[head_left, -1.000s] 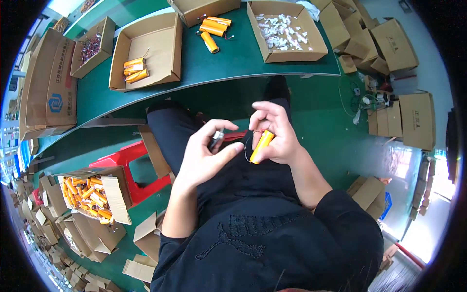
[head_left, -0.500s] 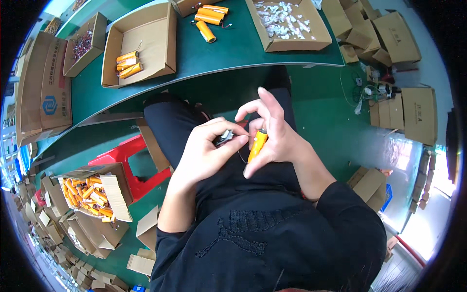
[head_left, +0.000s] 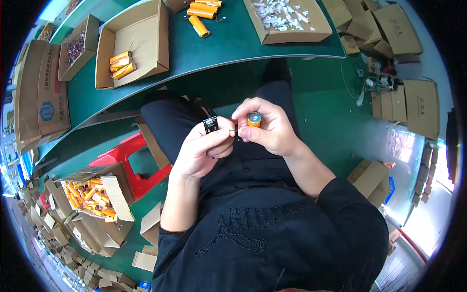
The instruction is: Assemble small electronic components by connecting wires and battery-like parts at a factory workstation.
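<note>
Over my lap, my left hand is closed, with a small black circuit board sticking up from its fingers. Its thumb and forefinger meet at a thin wire that spans the small gap between my hands. My right hand curls round an orange cylindrical battery, whose round end faces up. The right thumb and fingertips press near the other end of the wire. Fingers hide most of the battery's body and the exact joint of the wire.
On the green table, several orange batteries lie beside a cardboard tray holding more batteries. A tray of white bits stands at the right. At left, a box full of orange batteries sits by a red stool.
The right hand has tipped the battery so its round end turns up, and its fingers have closed in. The left hand has turned, bringing the circuit board upright into plain view.
</note>
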`<state>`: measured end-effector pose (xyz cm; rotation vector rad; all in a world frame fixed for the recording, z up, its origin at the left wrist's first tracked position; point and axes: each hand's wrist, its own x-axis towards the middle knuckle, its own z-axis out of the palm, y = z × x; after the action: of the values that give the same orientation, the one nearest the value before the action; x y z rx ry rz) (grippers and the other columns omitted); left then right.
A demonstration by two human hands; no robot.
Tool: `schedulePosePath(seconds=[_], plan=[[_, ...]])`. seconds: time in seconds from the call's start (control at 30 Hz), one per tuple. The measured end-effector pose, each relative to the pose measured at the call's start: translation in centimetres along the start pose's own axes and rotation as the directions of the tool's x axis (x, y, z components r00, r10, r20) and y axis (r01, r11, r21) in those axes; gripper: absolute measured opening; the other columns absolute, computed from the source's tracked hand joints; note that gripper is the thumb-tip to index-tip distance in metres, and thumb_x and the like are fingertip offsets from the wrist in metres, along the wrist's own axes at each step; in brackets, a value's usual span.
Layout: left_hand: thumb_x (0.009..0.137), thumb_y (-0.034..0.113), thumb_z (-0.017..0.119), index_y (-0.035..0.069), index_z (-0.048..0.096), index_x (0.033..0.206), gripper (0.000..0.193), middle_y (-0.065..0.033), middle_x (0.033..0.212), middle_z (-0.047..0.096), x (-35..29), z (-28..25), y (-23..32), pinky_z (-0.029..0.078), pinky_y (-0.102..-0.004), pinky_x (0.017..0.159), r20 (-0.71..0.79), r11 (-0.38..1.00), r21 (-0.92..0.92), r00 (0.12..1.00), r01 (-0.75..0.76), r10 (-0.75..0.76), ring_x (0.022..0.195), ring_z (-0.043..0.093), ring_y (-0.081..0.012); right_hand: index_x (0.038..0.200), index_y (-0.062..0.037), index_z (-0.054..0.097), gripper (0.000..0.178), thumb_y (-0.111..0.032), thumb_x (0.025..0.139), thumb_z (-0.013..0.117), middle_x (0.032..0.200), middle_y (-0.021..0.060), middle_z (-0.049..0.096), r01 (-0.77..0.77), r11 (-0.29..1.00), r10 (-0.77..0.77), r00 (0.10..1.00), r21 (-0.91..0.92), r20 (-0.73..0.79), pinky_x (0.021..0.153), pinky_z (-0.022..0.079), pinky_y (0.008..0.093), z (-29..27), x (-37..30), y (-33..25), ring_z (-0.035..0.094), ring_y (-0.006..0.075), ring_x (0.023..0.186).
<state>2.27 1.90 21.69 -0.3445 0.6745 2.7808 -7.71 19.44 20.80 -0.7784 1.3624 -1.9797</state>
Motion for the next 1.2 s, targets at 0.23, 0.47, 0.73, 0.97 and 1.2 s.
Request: schedulePosePath(seconds=[0.23, 0.47, 0.73, 0.97, 1.2], plan=[[0.098, 0.007, 0.062, -0.001, 0.067, 0.100, 0.010, 0.0006, 0.068, 0.049, 0.0, 0.3, -0.4, 0.027, -0.0203, 0.051, -0.029, 1.000, 0.003, 0.999, 0.021, -0.021, 0.054, 0.034, -0.0057, 0.101, -0.0040, 0.070, 0.017, 0.002, 0.086, 0.075, 0.093, 0.0066, 0.061, 0.119, 0.993, -0.118, 0.993, 0.018, -0.026, 0.070, 0.043, 0.0241, 0.0, 0.0, 1.4, 0.052, 0.0127, 0.075], [0.103, 0.015, 0.057, -0.001, 0.069, 0.105, 0.021, -0.0002, 0.070, 0.050, 0.0, 0.1, -1.6, 0.027, -0.0208, 0.051, -0.083, 0.944, 0.318, 0.989, -0.087, 0.119, 0.057, 0.037, -0.0068, 0.099, -0.0022, 0.069, 0.010, -0.001, 0.089, 0.073, 0.092, 0.0083, 0.059, 0.116, 0.992, -0.112, 0.990, 0.043, -0.087, 0.066, 0.042, 0.0236, 0.6, -0.5, 0.9, 0.051, 0.0121, 0.071], [0.110, 0.027, 0.036, -0.001, 0.067, 0.124, 0.044, -0.0026, 0.077, 0.053, 0.1, -2.1, -0.7, 0.029, -0.0209, 0.052, 0.155, 0.526, 0.687, 0.808, -0.502, 0.569, 0.058, 0.038, -0.0083, 0.096, 0.0002, 0.067, 0.006, -0.005, 0.095, 0.064, 0.088, 0.0073, 0.059, -0.104, 0.971, 0.121, 0.990, 0.213, -0.068, 0.063, 0.040, 0.0226, 1.2, -1.1, -0.9, 0.050, 0.0108, 0.067], [0.109, 0.024, 0.035, 0.001, 0.054, 0.141, 0.043, -0.0055, 0.083, 0.055, -0.3, 1.5, -1.2, 0.034, -0.0226, 0.055, -0.057, 0.633, 0.644, 0.798, -0.430, 0.600, 0.064, 0.043, -0.0102, 0.094, -0.0003, 0.067, 0.008, -0.004, 0.096, 0.060, 0.084, 0.0069, 0.058, -0.281, 0.903, 0.304, 0.953, 0.325, -0.021, 0.060, 0.039, 0.0212, 2.6, -1.1, -2.2, 0.050, 0.0099, 0.065], [0.105, 0.017, 0.042, 0.001, 0.046, 0.143, 0.042, -0.0076, 0.087, 0.056, 0.0, 0.6, -2.0, 0.039, -0.0248, 0.062, 0.011, 0.529, 0.698, 0.746, -0.482, 0.666, 0.071, 0.049, -0.0124, 0.093, -0.0023, 0.067, 0.008, -0.006, 0.096, 0.061, 0.079, 0.0045, 0.060, -0.384, 0.864, 0.411, 0.911, 0.325, -0.016, 0.058, 0.039, 0.0201, 4.3, -0.7, -2.4, 0.050, 0.0084, 0.063]])
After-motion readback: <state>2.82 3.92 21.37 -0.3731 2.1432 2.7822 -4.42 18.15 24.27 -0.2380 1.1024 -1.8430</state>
